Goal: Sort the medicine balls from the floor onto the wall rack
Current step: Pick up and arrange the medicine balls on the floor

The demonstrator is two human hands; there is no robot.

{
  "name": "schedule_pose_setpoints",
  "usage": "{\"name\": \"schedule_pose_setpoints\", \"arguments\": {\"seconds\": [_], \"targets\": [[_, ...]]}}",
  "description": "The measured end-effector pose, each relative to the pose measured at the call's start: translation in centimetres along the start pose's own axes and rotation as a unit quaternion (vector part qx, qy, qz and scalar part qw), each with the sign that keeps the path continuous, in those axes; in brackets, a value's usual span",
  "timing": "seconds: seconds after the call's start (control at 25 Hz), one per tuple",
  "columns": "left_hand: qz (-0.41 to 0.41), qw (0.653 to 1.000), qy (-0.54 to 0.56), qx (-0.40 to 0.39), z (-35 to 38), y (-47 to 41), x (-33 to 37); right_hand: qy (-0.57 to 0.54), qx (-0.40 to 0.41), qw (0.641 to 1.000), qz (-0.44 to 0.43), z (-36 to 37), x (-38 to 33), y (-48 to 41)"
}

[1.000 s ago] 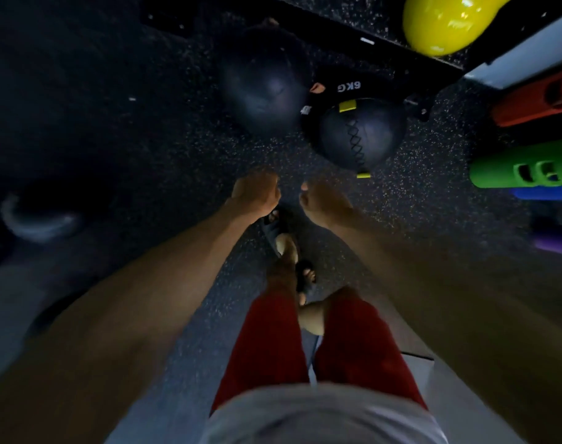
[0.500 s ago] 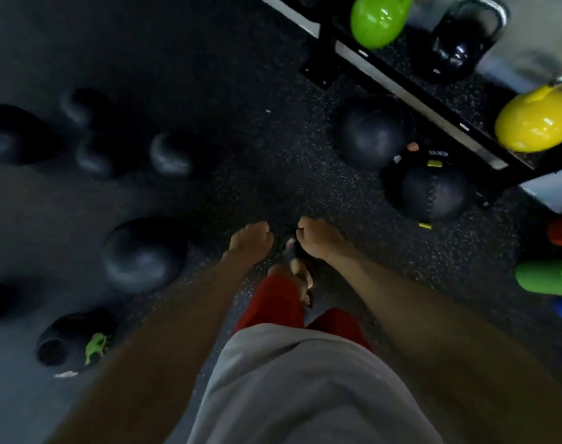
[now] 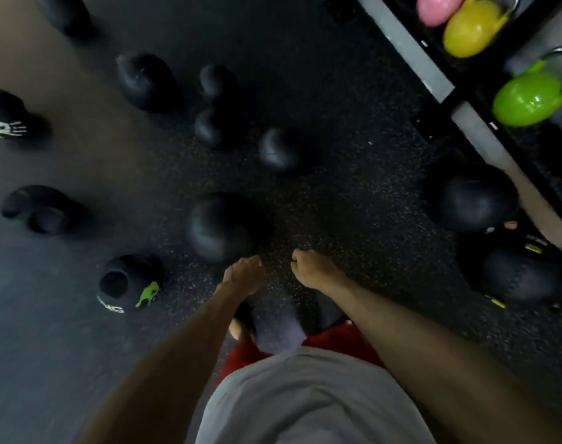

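Left hand (image 3: 244, 274) and right hand (image 3: 312, 268) hold nothing, fingers maybe loosely curled. Bend low; cup the ball (image 3: 222, 226) just ahead of the left hand from both sides.

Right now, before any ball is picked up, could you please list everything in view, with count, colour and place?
balls: about twelve (blur hides the exact count), black, scattered on the floor; two lie beside the shelf at right
kettlebells: three, pink, yellow and green, on the shelf, upper right
shelf: one, black and grey, along the upper right
floor: dark, speckled, under everything
shirt: one, grey, bottom centre
shorts: one pair, red, above the shirt in the picture
left hand: loosely curled, holds nothing, centre
right hand: loosely curled, holds nothing, centre
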State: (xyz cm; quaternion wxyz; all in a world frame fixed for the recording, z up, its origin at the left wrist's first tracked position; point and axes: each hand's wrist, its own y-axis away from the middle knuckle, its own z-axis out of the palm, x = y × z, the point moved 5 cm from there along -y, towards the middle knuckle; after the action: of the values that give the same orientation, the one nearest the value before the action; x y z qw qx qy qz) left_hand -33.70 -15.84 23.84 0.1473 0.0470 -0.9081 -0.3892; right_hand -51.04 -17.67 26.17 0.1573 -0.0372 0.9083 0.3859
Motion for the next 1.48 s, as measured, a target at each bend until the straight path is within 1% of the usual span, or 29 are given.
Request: {"name": "schedule_pose_setpoints", "arguments": {"seconds": [0.08,0.2,0.4,0.52,0.64,0.68,0.8,0.92,1.0,1.04,1.12,1.24,1.36,1.44,1.48], "targets": [[0.0,1.0,-0.005,0.001,-2.0,-0.2,-5.1,-0.005,0.005,1.0,0.013,1.3,-5.2,-1.5],[0.006,0.999,-0.039,-0.004,-4.7,-1.1,-11.9,-0.015,-0.014,0.999,0.037,3.3,-12.2,-3.5],[0.021,0.996,-0.087,-0.032,-8.2,-3.8,-18.5,-0.046,-0.018,0.998,0.023,4.8,-18.5,-7.5],[0.018,0.994,-0.096,-0.049,-10.0,-6.6,-19.9,-0.051,-0.028,0.998,0.038,4.4,-19.7,-10.2],[0.05,0.988,-0.129,-0.075,-12.0,-9.1,-19.7,-0.045,-0.052,0.997,0.045,3.9,-20.3,-13.3],[0.062,0.984,-0.145,-0.085,-12.7,-9.9,-19.4,-0.057,-0.058,0.995,0.06,3.7,-20.4,-14.5],[0.076,0.974,-0.19,-0.096,-15.2,-12.8,-19.1,-0.136,-0.034,0.986,0.092,2.9,-21.1,-18.2],[0.086,0.968,-0.196,-0.132,-16.8,-16.5,-19.8,-0.19,-0.056,0.973,0.117,1.9,-22.0,-20.6],[0.09,0.966,-0.196,-0.139,-17.5,-18.6,-20.1,-0.219,-0.054,0.963,0.146,1.6,-22.1,-21.8],[0.103,0.965,-0.198,-0.137,-17.6,-19.8,-20.3,-0.218,-0.039,0.963,0.152,2.2,-21.9,-22.9],[0.126,0.957,-0.211,-0.155,-16.8,-22.7,-21.0,-0.236,-0.043,0.955,0.175,4.3,-21.8,-25.2],[0.145,0.946,-0.222,-0.184,-13.5,-28.9,-23.4,-0.272,-0.04,0.936,0.221,9.3,-21.5,-29.0],[0.191,0.912,-0.296,-0.21,-9.8,-34.1,-25.4,-0.274,-0.018,0.925,0.261,14.8,-21.6,-32.8],[0.198,0.901,-0.317,-0.219,-7.9,-37.4,-27.1,-0.289,-0.028,0.909,0.299,19.0,-22.3,-36.0],[0.219,0.893,-0.326,-0.22,-6.6,-39.2,-28.0,-0.308,-0.04,0.898,0.313,20.8,-22.7,-37.7]]}}
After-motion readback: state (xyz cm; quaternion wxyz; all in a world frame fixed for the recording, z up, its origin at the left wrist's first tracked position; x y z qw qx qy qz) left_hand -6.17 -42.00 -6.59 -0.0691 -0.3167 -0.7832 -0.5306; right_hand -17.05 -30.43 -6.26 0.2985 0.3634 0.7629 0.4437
